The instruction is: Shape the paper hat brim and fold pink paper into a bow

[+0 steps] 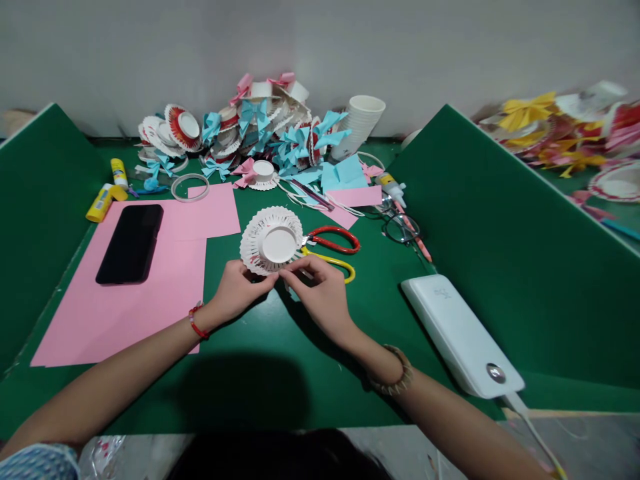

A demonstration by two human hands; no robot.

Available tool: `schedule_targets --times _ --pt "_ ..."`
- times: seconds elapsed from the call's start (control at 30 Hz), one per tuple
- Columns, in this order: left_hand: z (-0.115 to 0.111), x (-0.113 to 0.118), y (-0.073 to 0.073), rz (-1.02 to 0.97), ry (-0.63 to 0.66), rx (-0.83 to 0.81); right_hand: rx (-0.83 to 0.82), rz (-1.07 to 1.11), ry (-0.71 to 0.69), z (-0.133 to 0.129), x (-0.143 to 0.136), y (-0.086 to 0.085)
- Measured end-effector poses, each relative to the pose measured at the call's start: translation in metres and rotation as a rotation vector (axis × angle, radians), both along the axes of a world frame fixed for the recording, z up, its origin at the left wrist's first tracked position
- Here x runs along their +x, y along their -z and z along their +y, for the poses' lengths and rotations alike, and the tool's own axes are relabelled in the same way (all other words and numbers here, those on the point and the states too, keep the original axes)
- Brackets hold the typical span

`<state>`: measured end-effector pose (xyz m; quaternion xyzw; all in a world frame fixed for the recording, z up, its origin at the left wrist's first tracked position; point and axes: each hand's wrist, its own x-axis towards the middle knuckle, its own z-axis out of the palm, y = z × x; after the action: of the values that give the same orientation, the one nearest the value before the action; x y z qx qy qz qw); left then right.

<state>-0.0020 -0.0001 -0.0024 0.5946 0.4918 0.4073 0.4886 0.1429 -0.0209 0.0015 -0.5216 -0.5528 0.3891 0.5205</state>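
Observation:
A white cut-paper-cup flower [279,244] with a fringed, scalloped rim faces base up over the green table. My left hand [243,288] grips its lower left edge, thumb pressed at the bottom of the rim. From the other side, my right hand [320,290] pinches at that same lower edge with thumb and forefinger. Whatever small bit lies between those fingertips is too small to make out. Just behind the flower rest scissors with one red and one yellow handle [336,241], their blades mostly hidden by it.
Pink paper sheets [175,293] lie at left under a black phone [131,243], near glue sticks [103,202]. Finished cup flowers with blue bows [255,120] pile at the back beside stacked paper cups [364,123]. Eyeglasses [403,228] and a white power bank [460,337] are at right. Green partitions [525,253] flank the table.

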Motion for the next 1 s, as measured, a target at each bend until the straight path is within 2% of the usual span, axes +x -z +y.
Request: schedule_targets --times 0.23,0.33,0.47,0.53,0.87,1.0 --pt "-0.0013 -0.0015 -0.0019 -0.007 -0.012 0.002 0.006 -0.033 -0.015 0.0014 0.0023 -0.0027" --pt "0.0006 -0.0022 -0.0036 -0.02 0.001 -0.045 0.118 -0.145 -0.049 0.0022 0.0047 -0.0043" --pt "0.0036 -0.0011 -0.003 -0.138 -0.01 -0.132 0.337 -0.33 -0.089 0.0022 0.0065 -0.003" --pt "0.0042 -0.0004 -0.0022 -0.186 -0.016 -0.17 0.381 -0.38 -0.096 0.0016 0.0066 -0.0016" --pt "0.0035 -0.0005 -0.0026 -0.167 -0.014 -0.179 0.512 -0.506 -0.036 -0.0011 0.0063 0.0016" --pt "0.0031 0.0 -0.0021 -0.101 -0.005 -0.133 0.435 -0.431 -0.044 -0.002 0.0032 0.0"
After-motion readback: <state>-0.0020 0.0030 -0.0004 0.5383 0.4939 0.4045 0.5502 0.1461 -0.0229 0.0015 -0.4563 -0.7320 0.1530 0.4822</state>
